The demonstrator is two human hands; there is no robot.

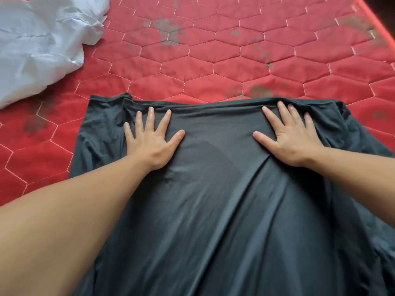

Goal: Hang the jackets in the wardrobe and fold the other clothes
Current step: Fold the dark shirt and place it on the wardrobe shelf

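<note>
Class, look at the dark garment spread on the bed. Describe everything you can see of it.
The dark garment is a thin, smooth, grey-green cloth lying on the red quilted mattress. Its far edge is rumpled, and long creases run toward the camera. The left hand and right hand press flat on it, fingers spread, near that far edge. It runs out of view at the bottom.

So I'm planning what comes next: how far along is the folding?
Early. Nothing folded or hung is in view. In hand: left hand and right hand press flat on the dark garment spread over the red mattress. Left: the crumpled white garment lies untouched.
</note>
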